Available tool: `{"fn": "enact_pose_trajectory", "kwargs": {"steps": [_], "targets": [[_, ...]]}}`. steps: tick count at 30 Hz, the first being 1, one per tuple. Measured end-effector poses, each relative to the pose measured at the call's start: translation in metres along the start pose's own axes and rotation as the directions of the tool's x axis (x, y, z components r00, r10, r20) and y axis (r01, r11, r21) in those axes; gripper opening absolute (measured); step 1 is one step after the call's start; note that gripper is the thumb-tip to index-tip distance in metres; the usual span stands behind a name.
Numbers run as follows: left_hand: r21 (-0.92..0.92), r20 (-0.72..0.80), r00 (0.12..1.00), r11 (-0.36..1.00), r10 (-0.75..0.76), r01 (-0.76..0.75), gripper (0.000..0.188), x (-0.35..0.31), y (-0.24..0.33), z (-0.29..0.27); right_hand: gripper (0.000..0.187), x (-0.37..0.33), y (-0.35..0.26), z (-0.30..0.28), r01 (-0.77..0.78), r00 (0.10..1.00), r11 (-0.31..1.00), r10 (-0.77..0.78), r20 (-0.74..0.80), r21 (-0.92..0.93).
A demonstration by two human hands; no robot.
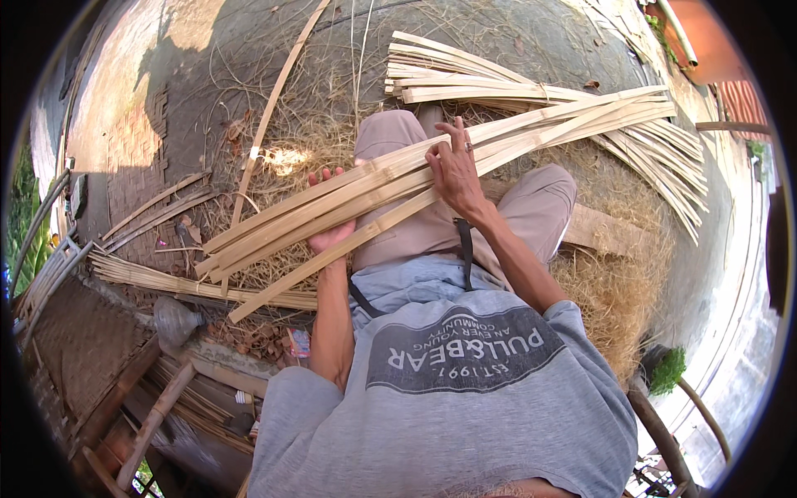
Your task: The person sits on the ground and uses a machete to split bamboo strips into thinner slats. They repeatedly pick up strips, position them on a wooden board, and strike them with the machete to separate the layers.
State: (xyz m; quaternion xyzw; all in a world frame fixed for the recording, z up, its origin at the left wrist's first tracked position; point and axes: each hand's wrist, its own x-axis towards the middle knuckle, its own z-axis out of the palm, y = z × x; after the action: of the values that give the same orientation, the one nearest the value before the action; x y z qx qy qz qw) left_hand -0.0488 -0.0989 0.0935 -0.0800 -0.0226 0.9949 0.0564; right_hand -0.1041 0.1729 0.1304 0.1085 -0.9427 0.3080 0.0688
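Note:
A bundle of long, flat bamboo strips lies slantwise across my lap, from lower left to upper right. My left hand cups it from below, palm up, with fingertips showing past its far edge; the strips hide the rest of those fingers. On top, my right hand has bent fingers against the strips near the middle, with one or two fingers raised. One bamboo strip has spread away from the near side of the bundle, its upper end passing under my right hand.
Beyond my knees lies another bundle of pale strips, fanned out at the right. More strips lie at the left near a clear plastic bottle. A long single strip crosses the ground. Curly shavings surround a wooden plank.

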Motion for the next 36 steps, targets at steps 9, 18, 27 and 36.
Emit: {"fn": "enact_pose_trajectory", "kwargs": {"steps": [9, 18, 27, 36], "targets": [[0.001, -0.074, 0.997, 1.000, 0.010, -0.010, 0.063, -0.017, 0.026, -0.030, 0.014, -0.015, -0.015, -0.025, -0.127, 0.981, 0.898, 0.177, -0.080, 0.422], [0.165, -0.636, 0.601, 0.846, 0.484, -0.507, 0.061, -0.090, 0.088, -0.049, 0.019, -0.009, 0.017, -0.019, -0.228, 0.960, 0.963, 0.247, -0.134, 0.147], [0.128, -0.657, 0.590, 0.841, 0.469, -0.526, 0.065, -0.102, 0.083, -0.024, 0.010, -0.010, -0.011, 0.006, -0.118, 0.990, 0.993, 0.119, -0.073, 0.024], [0.293, -0.711, 0.596, 0.928, 0.373, -0.231, 0.041, -0.123, 0.051, -0.026, 0.016, -0.029, 0.001, -0.011, -0.234, 0.957, 0.969, 0.244, -0.159, 0.078]]}}
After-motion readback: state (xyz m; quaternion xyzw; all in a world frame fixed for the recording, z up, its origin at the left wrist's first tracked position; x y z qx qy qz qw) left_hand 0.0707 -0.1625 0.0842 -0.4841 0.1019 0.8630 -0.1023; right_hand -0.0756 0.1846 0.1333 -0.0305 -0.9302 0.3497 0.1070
